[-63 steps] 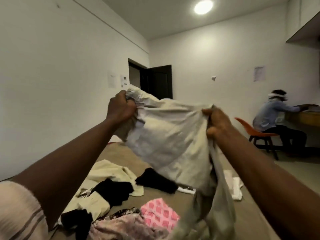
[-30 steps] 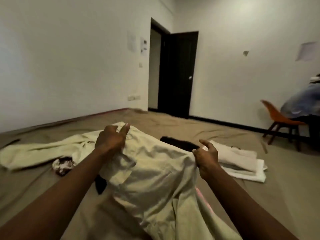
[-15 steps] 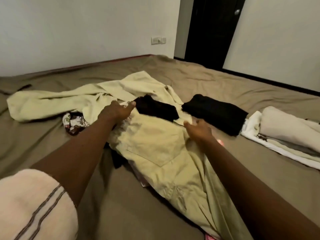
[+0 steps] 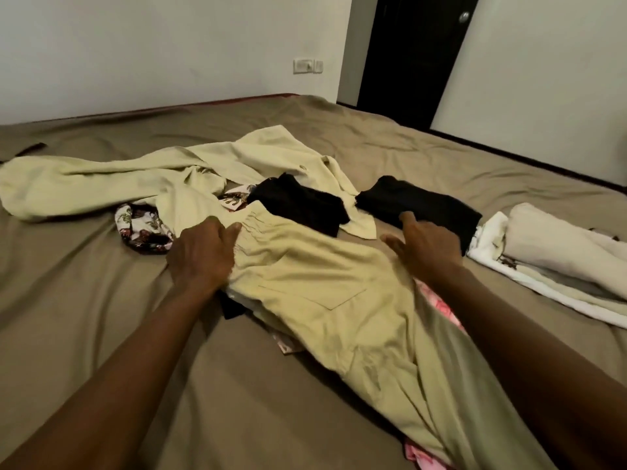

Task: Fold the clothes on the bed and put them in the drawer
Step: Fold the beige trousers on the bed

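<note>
Pale beige trousers point(image 4: 325, 300) lie spread on the brown bed point(image 4: 101, 300), waistband away from me, over other clothes. My left hand point(image 4: 202, 254) rests on the waistband's left end, fingers loosely curled against the cloth. My right hand point(image 4: 424, 245) hovers at the waistband's right side with fingers straight, holding nothing. A cream shirt point(image 4: 135, 178) sprawls behind, a black garment point(image 4: 302, 205) on it. A folded black garment point(image 4: 417, 201) lies just past my right hand.
A patterned cloth point(image 4: 142, 228) lies left of my left hand. Pink cloth point(image 4: 441, 307) peeks from under the trousers. Folded white and beige clothes point(image 4: 556, 252) are stacked at the right. A dark door point(image 4: 414, 56) stands behind the bed.
I lowered the trousers from the air onto the bed and leaned in. My right hand let go of the waistband and spread open; my left hand stays at the left end.
</note>
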Tool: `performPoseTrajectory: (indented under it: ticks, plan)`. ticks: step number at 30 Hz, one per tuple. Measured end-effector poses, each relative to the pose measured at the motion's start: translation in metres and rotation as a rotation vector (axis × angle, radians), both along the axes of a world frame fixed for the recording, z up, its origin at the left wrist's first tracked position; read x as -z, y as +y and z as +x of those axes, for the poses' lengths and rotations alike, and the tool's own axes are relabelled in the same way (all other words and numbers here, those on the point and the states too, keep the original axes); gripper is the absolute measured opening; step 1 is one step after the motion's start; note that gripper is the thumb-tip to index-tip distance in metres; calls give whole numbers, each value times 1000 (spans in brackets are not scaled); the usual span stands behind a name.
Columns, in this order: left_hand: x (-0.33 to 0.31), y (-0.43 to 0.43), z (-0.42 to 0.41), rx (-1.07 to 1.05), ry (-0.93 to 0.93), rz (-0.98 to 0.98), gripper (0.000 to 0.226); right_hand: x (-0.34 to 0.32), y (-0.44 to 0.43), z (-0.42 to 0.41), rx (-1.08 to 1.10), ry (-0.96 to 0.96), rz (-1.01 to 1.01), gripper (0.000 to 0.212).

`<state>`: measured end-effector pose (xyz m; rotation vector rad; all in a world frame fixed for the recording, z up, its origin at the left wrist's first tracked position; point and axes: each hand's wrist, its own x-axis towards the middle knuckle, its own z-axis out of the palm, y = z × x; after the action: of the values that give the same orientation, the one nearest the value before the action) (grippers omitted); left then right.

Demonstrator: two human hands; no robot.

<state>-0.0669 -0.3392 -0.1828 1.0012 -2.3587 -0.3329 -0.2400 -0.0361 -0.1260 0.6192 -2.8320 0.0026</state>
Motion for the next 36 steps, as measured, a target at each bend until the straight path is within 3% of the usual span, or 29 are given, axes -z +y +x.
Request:
performPoseTrajectory:
  ticks: [3, 5, 6, 8, 10, 11, 14, 17, 20, 23, 25, 27, 29, 32, 33, 36]
  plan:
    - [-21, 39, -5, 142, 240, -135, 35, -2, -25, 38, -151, -38, -353, 50]
    - [-26, 68, -20, 491, 254, -121, 44, 13, -44, 76, -280, -232, -506, 52]
    - [-25, 81, -28, 682, 158, -25, 52, 27, -49, 95, -305, -300, -447, 56]
    - [-9, 89, -40, 854, -255, 64, 65, 60, -48, 120, -262, -355, -219, 74]
    - [16, 70, -44, 797, -609, -64, 84, 83, -36, 126, -167, -371, -112, 91]
    - [26, 58, -45, 742, -660, -106, 88, 89, -29, 127, -143, -369, -93, 95]
    - [31, 44, -61, 581, -653, -136, 84, 86, -6, 126, -149, -337, -69, 97]
    - [21, 64, -73, 480, -709, -138, 84, 75, 29, 135, -178, -334, -49, 85]
    - [13, 107, -53, 436, -524, -25, 79, 70, 79, 162, -188, -265, -293, 72]
    - [16, 172, -1, 658, -219, -83, 74, 68, 140, 190, -55, -158, -658, 46]
    - [23, 209, 31, 907, -236, -175, 76, 63, 185, 199, 116, -77, -642, 40]
    - [25, 228, 42, 1117, -301, -238, 71, 55, 215, 208, 248, -205, -523, 43]
    - [14, 245, 45, 1217, -236, -213, 80, 52, 226, 226, 220, -266, -474, 34]
    - [-2, 266, 52, 1307, -202, -325, 95, 41, 205, 254, -10, -121, -544, 23]
    - [-5, 271, 57, 1355, -222, -419, 87, 30, 195, 261, -99, -186, -608, 23]
    - [-10, 266, 65, 1406, -298, -545, 35, 12, 180, 264, -196, -629, -708, 31]
